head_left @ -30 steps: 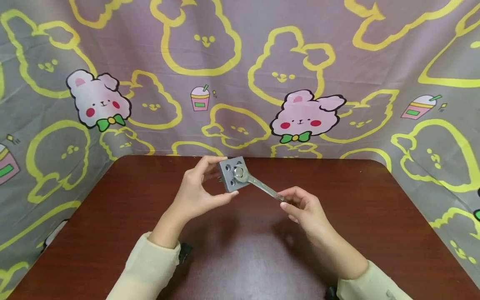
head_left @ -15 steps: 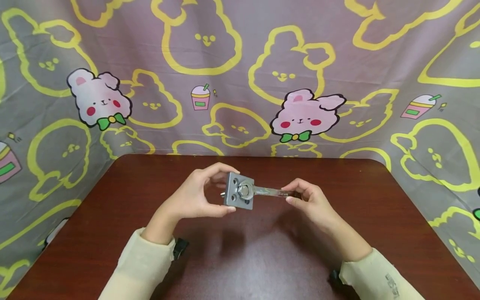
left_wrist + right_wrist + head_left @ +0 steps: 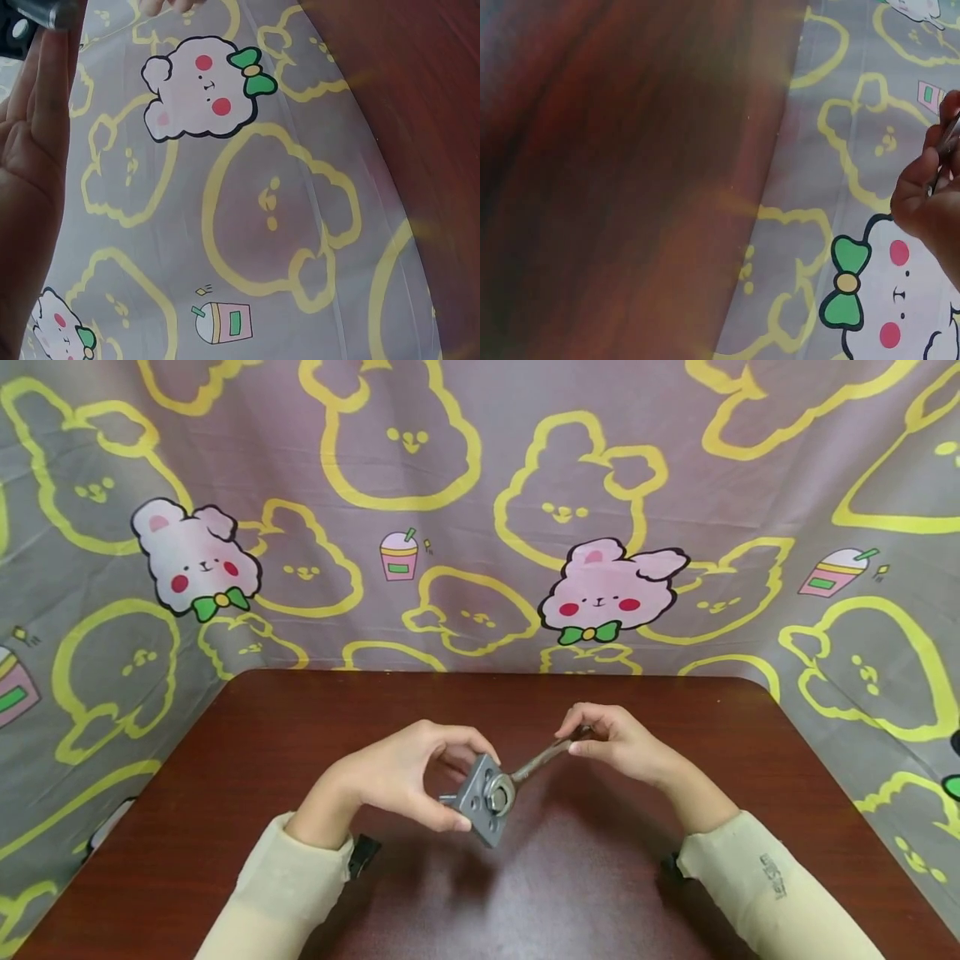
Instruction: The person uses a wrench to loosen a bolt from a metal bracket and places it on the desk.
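Note:
My left hand (image 3: 405, 777) holds a grey square metal plate (image 3: 483, 828) by its edges, thumb below and fingers above. Several round holes show in the plate, which is tilted above the table. A hex bolt head (image 3: 498, 799) stands out at its middle, and a metal shank juts from the back. Around the bolt head sits the ring end of a wrench (image 3: 542, 760). My right hand (image 3: 618, 745) pinches the wrench's far end between thumb and fingers. In the right wrist view that hand (image 3: 930, 195) appears at the right edge, gripping the handle.
A dark red-brown table (image 3: 300, 718) lies under both hands. Behind it and at both sides hangs a grey-pink cloth (image 3: 465, 543) printed with rabbits and cups. Black wrist straps (image 3: 363, 857) show below the sleeves.
The wrench handle has swung from pointing down-right to up-right as my right hand rose. The plate has turned and come lower and nearer in my left hand.

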Available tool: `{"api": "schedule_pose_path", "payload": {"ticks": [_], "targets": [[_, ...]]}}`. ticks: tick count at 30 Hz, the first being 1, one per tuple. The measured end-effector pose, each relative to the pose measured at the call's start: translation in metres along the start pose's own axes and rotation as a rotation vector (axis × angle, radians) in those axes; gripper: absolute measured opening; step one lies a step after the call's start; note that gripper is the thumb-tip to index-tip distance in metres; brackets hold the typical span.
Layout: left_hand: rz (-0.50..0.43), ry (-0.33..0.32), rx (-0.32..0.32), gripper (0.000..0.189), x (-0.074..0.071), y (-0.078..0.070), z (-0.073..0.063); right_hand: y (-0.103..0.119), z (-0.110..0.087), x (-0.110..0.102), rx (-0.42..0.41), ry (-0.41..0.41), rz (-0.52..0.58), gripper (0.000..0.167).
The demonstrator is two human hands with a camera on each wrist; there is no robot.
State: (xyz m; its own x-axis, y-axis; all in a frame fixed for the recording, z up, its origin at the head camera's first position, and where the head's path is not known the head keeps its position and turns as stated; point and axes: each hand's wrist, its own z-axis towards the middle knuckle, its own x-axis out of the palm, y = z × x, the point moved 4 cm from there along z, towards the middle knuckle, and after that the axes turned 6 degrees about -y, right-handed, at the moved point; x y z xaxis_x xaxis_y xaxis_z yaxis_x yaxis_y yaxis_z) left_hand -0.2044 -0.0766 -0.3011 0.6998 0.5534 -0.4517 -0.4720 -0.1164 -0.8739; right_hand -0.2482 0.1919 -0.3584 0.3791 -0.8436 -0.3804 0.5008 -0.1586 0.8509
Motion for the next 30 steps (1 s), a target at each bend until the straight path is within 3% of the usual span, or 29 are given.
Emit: {"api": "schedule_pose_path", "payload": {"ticks": [8, 17, 24, 30], "targets": [[-0.029, 0.160, -0.103, 0.052, 0.009, 0.006, 0.007, 0.004, 0.013, 0.001, -0.057, 0.115, -0.053, 0.017], [-0.063, 0.249, -0.186, 0.050, 0.015, 0.015, 0.010, 0.022, 0.021, -0.002, -0.079, 0.127, -0.185, 0.019], [-0.060, 0.245, -0.196, 0.050, 0.016, 0.018, 0.009, 0.031, 0.023, -0.009, -0.106, 0.108, -0.253, 0.020], [-0.062, 0.198, -0.172, 0.051, 0.012, 0.018, 0.006, 0.028, 0.015, -0.023, -0.106, 0.018, -0.278, 0.017]]}}
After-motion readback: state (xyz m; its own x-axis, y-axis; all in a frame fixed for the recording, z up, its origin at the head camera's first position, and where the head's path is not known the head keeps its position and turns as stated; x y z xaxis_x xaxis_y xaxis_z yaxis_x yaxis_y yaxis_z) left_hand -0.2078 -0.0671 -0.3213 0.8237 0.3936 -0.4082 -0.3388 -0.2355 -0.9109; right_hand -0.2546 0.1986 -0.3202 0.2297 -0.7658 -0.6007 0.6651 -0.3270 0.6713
